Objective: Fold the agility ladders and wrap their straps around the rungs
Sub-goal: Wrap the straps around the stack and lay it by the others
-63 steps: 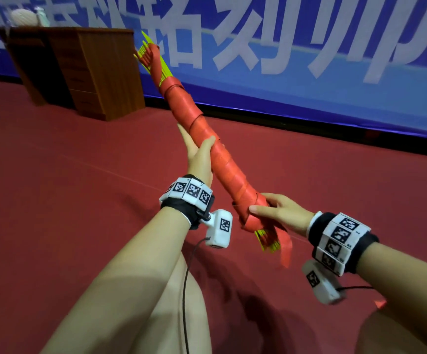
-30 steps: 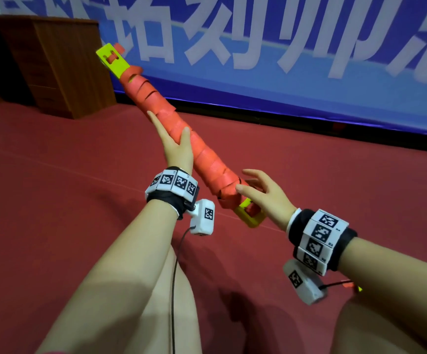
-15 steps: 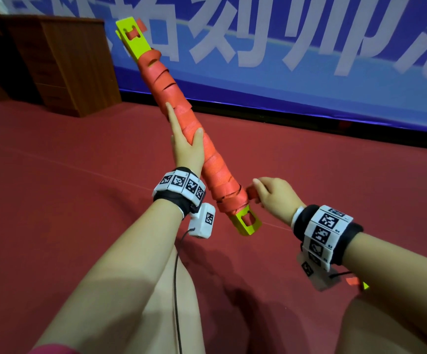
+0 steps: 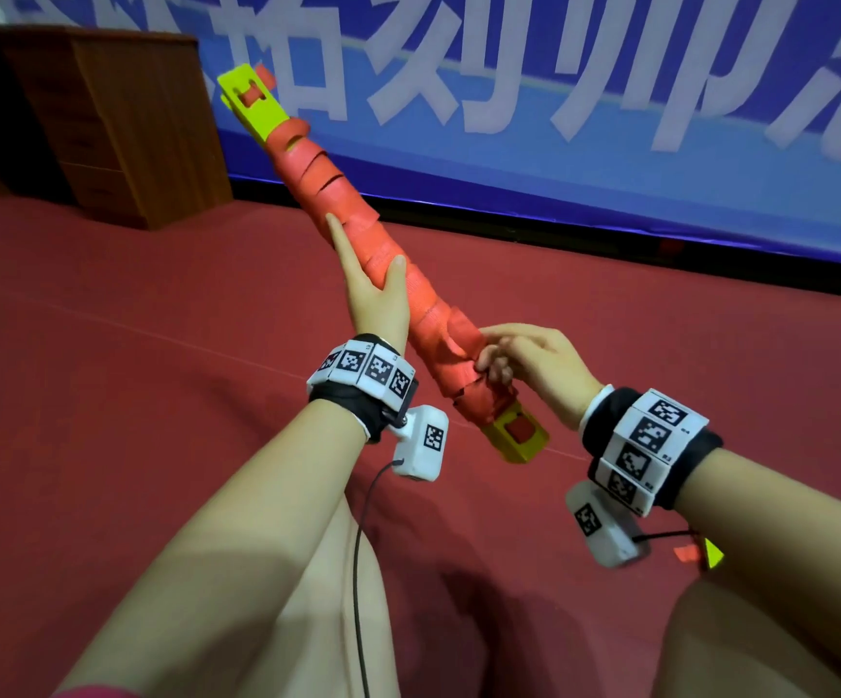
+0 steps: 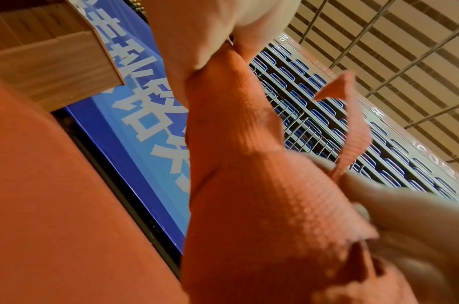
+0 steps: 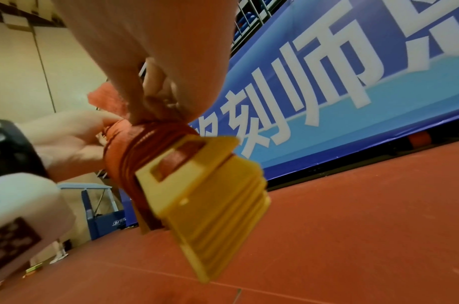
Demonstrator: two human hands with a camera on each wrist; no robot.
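A red floor runs to a blue banner with large white characters; a brown wooden cabinet stands at the far left, against the banner.

The left hand reaches forward and up. Its index finger lies straight along the ladder bundle, its thumb presses the upper side, and the remaining fingers are hidden behind the bundle. The right hand sits at the lower end of the bundle with its fingers curled, pinching the strap at the last turns of the wrap.

The bundle is held in the air between both hands, above the floor, tilted from lower right to upper left. It consists of stacked yellow rungs wound along nearly their full length with overlapping orange-red strap. Bare yellow ends with a rectangular slot protrude at top and bottom.

In the left wrist view a loose strap end stands free of the wrap; that view is blurred and close, so the finger positions there cannot be resolved. A small orange and yellow object at the right forearm is mostly hidden.
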